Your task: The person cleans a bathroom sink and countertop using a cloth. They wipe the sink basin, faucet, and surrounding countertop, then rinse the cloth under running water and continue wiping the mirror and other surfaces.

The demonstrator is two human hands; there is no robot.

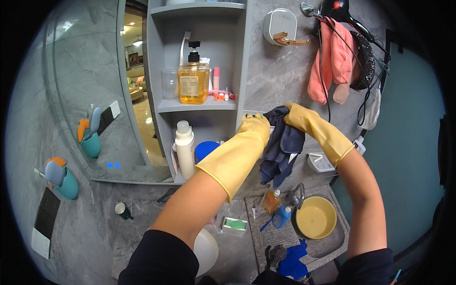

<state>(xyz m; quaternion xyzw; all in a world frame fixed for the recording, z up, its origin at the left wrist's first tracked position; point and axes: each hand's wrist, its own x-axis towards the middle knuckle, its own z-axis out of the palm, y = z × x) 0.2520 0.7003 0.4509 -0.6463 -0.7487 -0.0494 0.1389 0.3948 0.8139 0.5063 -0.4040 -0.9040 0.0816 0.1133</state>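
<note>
Both my hands wear long yellow rubber gloves. My right hand point(297, 115) grips the top of a dark navy cloth point(284, 146), which hangs in loose folds against the grey marbled wall. Just left of the cloth is my left hand point(254, 126), its fingers bent at the lower right edge of a grey wall shelf point(243, 71); whether they hold anything cannot be told. A small white part shows between the left glove and the cloth, mostly hidden. On the shelf stand a pump bottle of amber liquid point(193, 83) and a cream bottle point(185, 149).
Coral towels point(331, 60) and a hair dryer point(336, 10) hang at upper right, cords dangling. A yellow basin point(316, 217) sits in the stone sink point(335, 245) below, beside a blue bottle point(281, 217). A mirror point(89, 71) is at left. A soap box point(234, 225) lies lower centre.
</note>
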